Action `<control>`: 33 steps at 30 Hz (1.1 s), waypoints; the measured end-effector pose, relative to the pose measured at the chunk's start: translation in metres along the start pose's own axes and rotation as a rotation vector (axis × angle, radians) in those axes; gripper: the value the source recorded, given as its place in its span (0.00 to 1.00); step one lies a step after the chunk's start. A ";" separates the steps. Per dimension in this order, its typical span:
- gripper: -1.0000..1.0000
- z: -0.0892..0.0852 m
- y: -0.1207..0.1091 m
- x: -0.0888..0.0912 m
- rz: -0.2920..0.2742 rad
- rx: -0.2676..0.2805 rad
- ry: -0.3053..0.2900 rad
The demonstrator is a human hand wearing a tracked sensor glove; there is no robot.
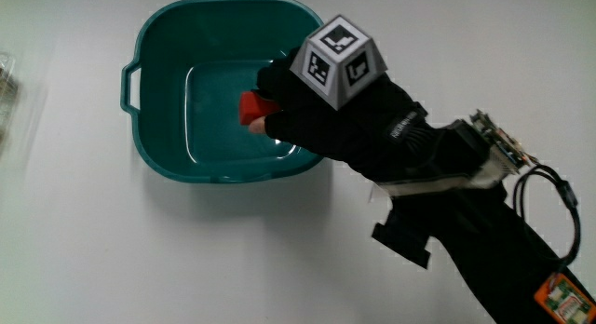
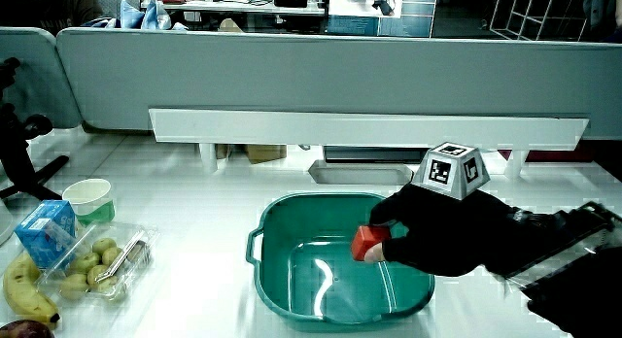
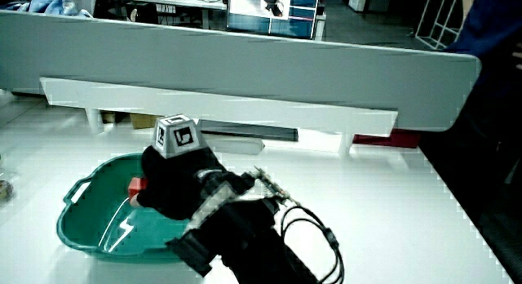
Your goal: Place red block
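A small red block (image 1: 252, 108) is pinched in the fingertips of the gloved hand (image 1: 279, 105), held over the inside of a teal basin (image 1: 158, 45). In a side view the red block (image 2: 368, 243) hangs a little above the floor of the basin (image 2: 282, 226), gripped by the hand (image 2: 389, 236). The patterned cube (image 1: 337, 60) sits on the back of the glove. In a side view the hand (image 3: 151, 190) covers most of the red block (image 3: 135, 185), which shows just inside the basin (image 3: 81, 227).
Beside the basin in a side view lie a clear pack of green fruit (image 2: 97, 265), a banana (image 2: 24, 289), a blue carton (image 2: 47, 231) and a paper cup (image 2: 87, 197). A low grey partition (image 2: 321, 81) runs along the table's edge farthest from the person.
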 end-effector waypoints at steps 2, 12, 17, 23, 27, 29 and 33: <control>0.50 -0.005 0.008 0.000 -0.009 -0.024 0.021; 0.50 -0.024 0.039 -0.004 -0.010 -0.111 0.029; 0.50 -0.035 0.048 0.000 -0.013 -0.147 0.049; 0.50 -0.048 0.058 -0.001 -0.033 -0.189 0.043; 0.50 -0.058 0.063 -0.002 -0.030 -0.213 0.042; 0.50 -0.063 0.065 -0.002 -0.036 -0.230 0.043; 0.50 -0.072 0.069 -0.002 -0.056 -0.261 0.038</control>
